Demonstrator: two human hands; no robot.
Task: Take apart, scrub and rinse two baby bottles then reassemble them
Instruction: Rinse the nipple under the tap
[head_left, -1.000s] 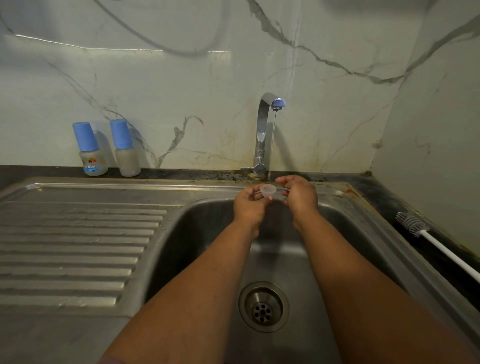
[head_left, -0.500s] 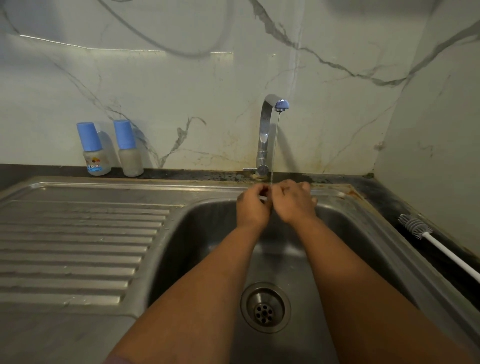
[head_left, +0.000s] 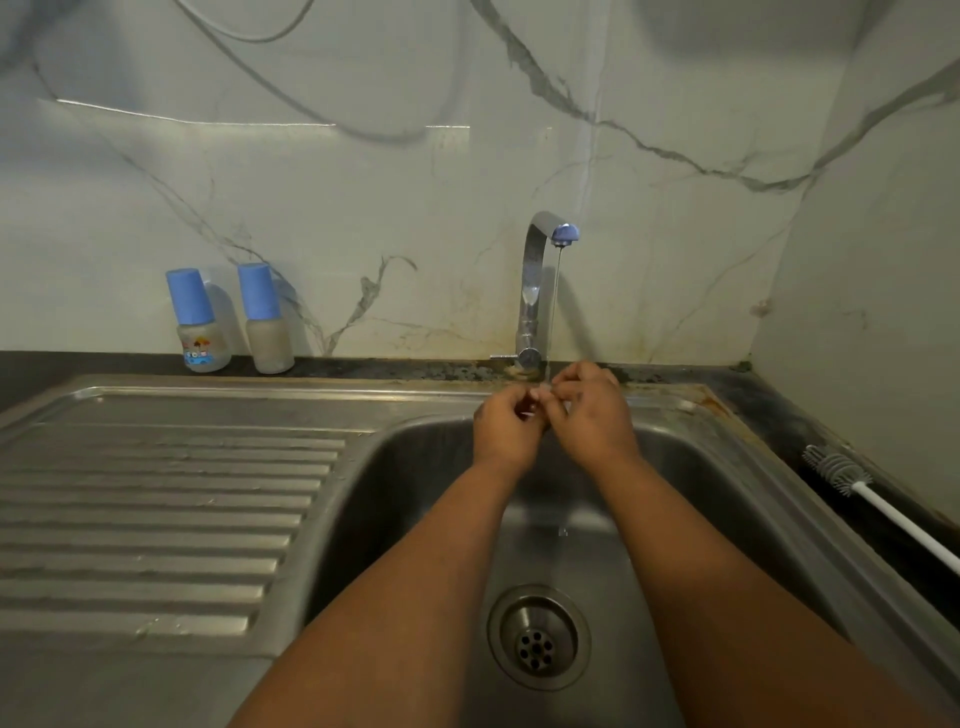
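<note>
Two small baby bottles with blue caps stand capped against the back wall: one with a printed picture (head_left: 200, 322) and a plain one (head_left: 265, 319) just to its right. My left hand (head_left: 511, 426) and my right hand (head_left: 592, 415) meet over the back of the sink basin (head_left: 415, 493), under a thin stream of water (head_left: 555, 312) from the tap (head_left: 535, 280). The fingers of both hands curl together and pinch a small clear bottle piece (head_left: 538, 399). It is almost wholly hidden between the fingertips.
A white-handled bottle brush (head_left: 841, 475) lies on the dark counter at the right, by the side wall. The ribbed steel drainboard (head_left: 156, 509) fills the left. The drain (head_left: 537, 636) sits in the basin below my forearms.
A second ago the clear piece showed between my spread fingertips. My hands have since closed together around it under the stream, and it is nearly out of sight.
</note>
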